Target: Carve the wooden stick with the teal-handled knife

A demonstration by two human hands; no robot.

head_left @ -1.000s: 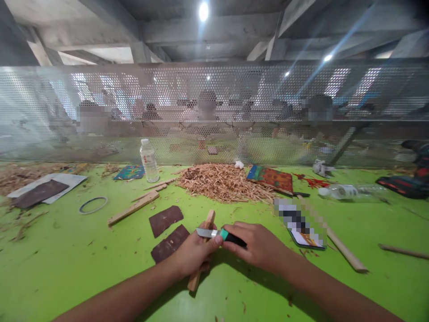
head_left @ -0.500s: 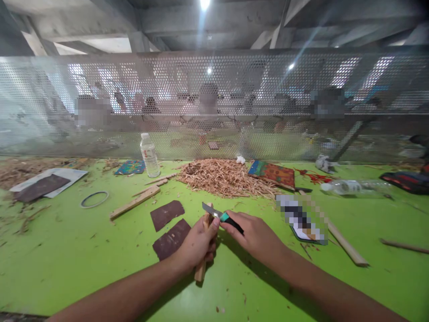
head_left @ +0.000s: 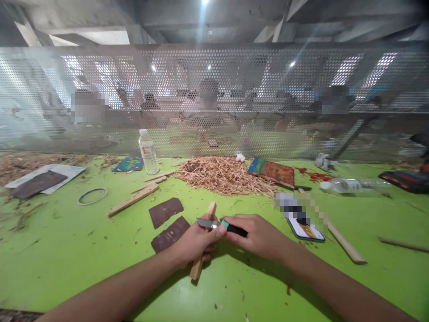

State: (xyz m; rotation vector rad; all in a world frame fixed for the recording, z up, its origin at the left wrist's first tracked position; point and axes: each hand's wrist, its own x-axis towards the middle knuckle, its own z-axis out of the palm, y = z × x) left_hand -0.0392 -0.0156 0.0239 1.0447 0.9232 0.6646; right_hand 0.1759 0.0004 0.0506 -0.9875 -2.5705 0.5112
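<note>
My left hand is wrapped round a strip of wood, which slants up and away from me. The strip's far end sticks out above the fist. In my right hand is a utility knife with a black and teal handle. Its blade points left and lies across the wood, just above the left hand. My left thumb presses near the base of the blade. Two pieces of brown sandpaper lie on the table just left of the left hand.
A heap of wood shavings lies behind the hands on the green table. Around it are a water bottle, a carved wood piece, a tape ring, a phone, a wooden stick and a lying bottle. A perforated screen stands behind.
The knife blade has moved down along the wood towards my left fist and now lies flatter. More of the wood's far end shows above the blade.
</note>
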